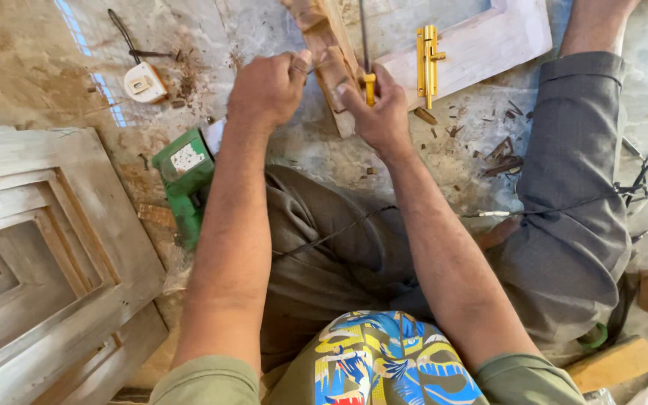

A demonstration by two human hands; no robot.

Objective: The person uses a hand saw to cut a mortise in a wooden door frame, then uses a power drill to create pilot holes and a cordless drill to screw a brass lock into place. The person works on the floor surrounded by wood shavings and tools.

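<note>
Both hands point(324, 94) at wood-strip point(331, 60) edge

Rough concrete floor point(31, 67), dusty, wood chips point(504, 150) scattered over it. Panelled wooden door point(46, 247) lies flat at left; offcuts point(616, 364) at lower right. Daylight, probably from a window, streaks the floor.
</note>
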